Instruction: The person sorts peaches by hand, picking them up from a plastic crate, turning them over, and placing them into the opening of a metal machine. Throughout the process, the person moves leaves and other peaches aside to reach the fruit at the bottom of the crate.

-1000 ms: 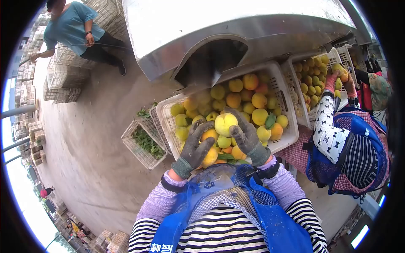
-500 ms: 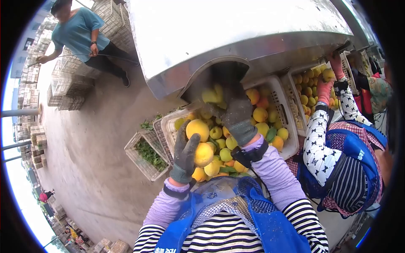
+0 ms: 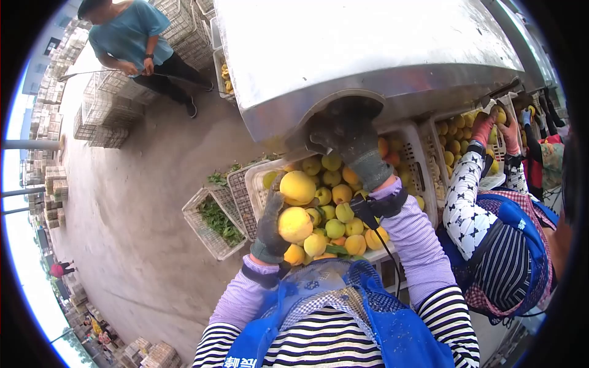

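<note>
Open yard with a bare concrete floor (image 3: 129, 202). Stacked empty crates (image 3: 101, 116) stand at ten o'clock and a steel machine (image 3: 368, 49) at twelve. The left hand (image 3: 270, 228) cups a yellow peach (image 3: 295, 224) over the full crate (image 3: 261, 184) at centre. The right hand (image 3: 350, 138) is in the dark chute (image 3: 340, 103), its grip unreadable.

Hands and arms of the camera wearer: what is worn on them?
Both the left hand and the right hand wear dark grey knit gloves with lighter ribbed cuffs. The forearms are covered by lilac ribbed sleeves; black-and-white striped sleeves show above them. A black strap circles the right wrist, and a thin black cable runs down from it.
</note>
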